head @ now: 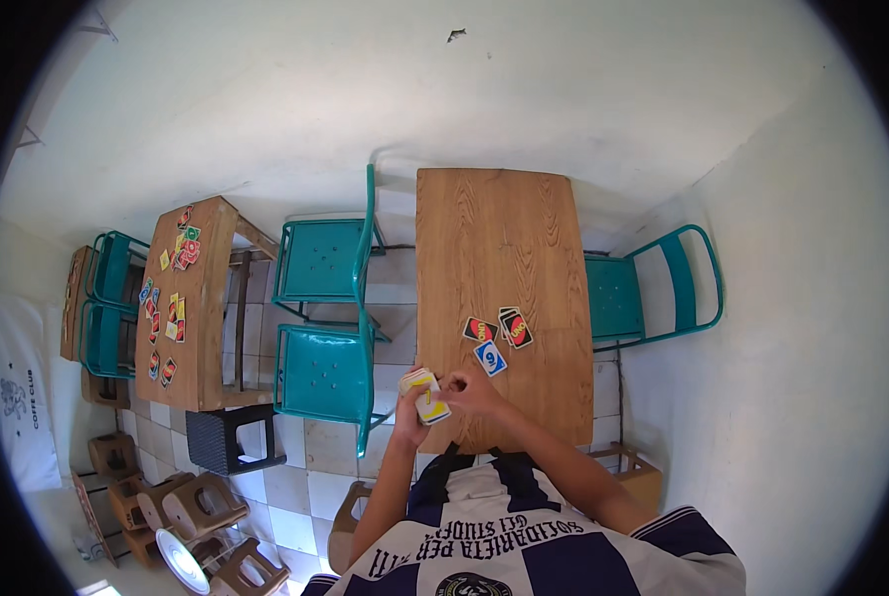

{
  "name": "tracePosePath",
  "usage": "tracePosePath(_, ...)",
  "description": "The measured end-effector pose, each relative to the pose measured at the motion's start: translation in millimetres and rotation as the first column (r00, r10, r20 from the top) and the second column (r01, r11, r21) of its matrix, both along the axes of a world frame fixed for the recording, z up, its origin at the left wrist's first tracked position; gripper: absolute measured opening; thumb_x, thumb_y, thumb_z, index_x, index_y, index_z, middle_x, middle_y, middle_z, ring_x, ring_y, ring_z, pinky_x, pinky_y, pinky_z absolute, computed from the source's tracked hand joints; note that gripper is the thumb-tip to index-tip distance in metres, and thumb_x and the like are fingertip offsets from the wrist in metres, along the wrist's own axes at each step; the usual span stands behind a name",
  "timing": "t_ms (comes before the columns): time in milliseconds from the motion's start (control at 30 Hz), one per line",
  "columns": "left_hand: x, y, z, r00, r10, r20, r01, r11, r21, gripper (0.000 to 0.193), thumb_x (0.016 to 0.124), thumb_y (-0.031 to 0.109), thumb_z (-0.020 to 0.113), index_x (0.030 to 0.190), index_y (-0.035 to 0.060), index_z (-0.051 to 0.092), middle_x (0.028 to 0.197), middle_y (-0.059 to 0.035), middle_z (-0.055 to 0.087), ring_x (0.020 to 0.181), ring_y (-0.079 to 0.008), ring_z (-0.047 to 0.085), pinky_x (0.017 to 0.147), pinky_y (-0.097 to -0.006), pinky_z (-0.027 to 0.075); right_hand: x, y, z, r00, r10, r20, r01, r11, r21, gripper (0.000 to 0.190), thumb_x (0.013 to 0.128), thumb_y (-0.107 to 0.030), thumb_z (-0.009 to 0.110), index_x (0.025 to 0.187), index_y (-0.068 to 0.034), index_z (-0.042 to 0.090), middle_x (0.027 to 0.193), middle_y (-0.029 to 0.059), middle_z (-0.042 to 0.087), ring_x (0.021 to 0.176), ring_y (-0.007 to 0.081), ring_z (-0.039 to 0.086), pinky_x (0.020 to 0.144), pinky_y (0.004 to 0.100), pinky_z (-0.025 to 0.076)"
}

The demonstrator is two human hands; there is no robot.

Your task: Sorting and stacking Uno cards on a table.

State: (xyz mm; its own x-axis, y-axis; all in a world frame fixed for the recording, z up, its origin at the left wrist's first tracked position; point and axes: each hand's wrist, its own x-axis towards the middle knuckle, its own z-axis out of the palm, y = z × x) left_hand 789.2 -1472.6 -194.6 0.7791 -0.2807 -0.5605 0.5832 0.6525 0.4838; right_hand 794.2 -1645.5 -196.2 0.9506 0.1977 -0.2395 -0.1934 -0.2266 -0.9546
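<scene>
My left hand [408, 425] holds a deck of UNO cards [437, 408] above the table's near left edge. A yellow card lies face up on top of that deck, with my left thumb across it. Right beside the deck is my right hand [477, 395], its fingers curled and their tips at the top card; whether they grip it is too small to tell. Just beyond my hands, a blue nine card [490, 358] lies face up on the wooden table [504, 246]. Behind it sit a card showing its UNO back [480, 329] and a small fanned stack of UNO cards [516, 328].
Teal metal chairs stand left [317, 369] and right [616, 298] of the table. Farther left, a second wooden table [198, 365] carries many scattered cards [187, 255]. A black stool [228, 439] and several brown stools [202, 506] occupy the tiled floor. A pale wall [489, 104] rises behind.
</scene>
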Motion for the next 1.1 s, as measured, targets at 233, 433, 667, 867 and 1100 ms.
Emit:
tracePosePath(233,1.3,14.4,18.7,0.997,0.071,-0.011,-0.072,0.984,-0.166,0.047,0.088,0.003,0.056,0.133,0.0137,0.044,0.107,-0.0139,0.062,0.085,-0.0279,0.064,0.076,-0.0399,0.057,18.2,-71.4,-111.1,0.875,-0.377,0.304,0.484,0.671,-0.562,0.035,0.080,-0.025,0.079,0.095,0.001,0.060,0.096,0.0155,0.063,0.091,0.0305,0.062,0.074,0.0436,0.048)
tracePosePath(433,0.6,11.0,12.3,0.996,0.069,-0.048,-0.077,0.973,-0.217,0.038,0.091,0.007,0.056,0.126,0.0187,0.048,0.103,-0.0120,0.059,0.084,-0.0239,0.062,0.073,-0.0367,0.055,5.9,-84.5,-150.4,0.954,-0.299,0.026,0.205,0.586,-0.784,0.036,0.072,-0.020,0.083,0.096,-0.003,0.062,0.103,0.0155,0.063,0.099,0.0339,0.061,0.086,0.0436,0.049)
tracePosePath(667,11.5,-11.2,18.3,0.998,0.048,0.032,-0.048,0.999,-0.001,0.039,0.091,0.009,0.065,0.126,0.0171,0.047,0.106,-0.0082,0.062,0.092,-0.0200,0.065,0.078,-0.0338,0.057,3.5,-60.7,-88.5,0.836,-0.518,-0.183,0.529,0.849,0.016,0.022,0.086,-0.022,0.077,0.089,-0.002,0.067,0.077,0.0064,0.068,0.066,0.0138,0.062,0.059,0.0282,0.049)
tracePosePath(867,11.0,-30.3,-3.0,0.995,-0.097,-0.009,0.097,0.991,0.090,0.056,0.087,0.006,0.069,0.135,0.0173,0.043,0.112,-0.0097,0.064,0.098,-0.0236,0.067,0.083,-0.0377,0.058,-2.3,-37.3,11.5,0.955,-0.129,-0.266,0.192,0.955,0.225,0.021,0.089,-0.024,0.075,0.090,-0.004,0.068,0.074,0.0004,0.065,0.065,0.0059,0.058,0.055,0.0219,0.045)
tracePosePath(1100,28.3,-31.3,28.5,0.999,0.025,0.027,-0.023,0.997,-0.071,0.066,0.077,-0.005,0.060,0.136,0.0174,0.041,0.103,-0.0128,0.057,0.082,-0.0235,0.063,0.072,-0.0358,0.057,71.1,-72.4,-68.1,0.977,-0.201,0.065,0.211,0.938,-0.274,0.032,0.087,-0.025,0.074,0.102,0.002,0.064,0.090,0.0134,0.069,0.084,0.0233,0.067,0.073,0.0341,0.052)
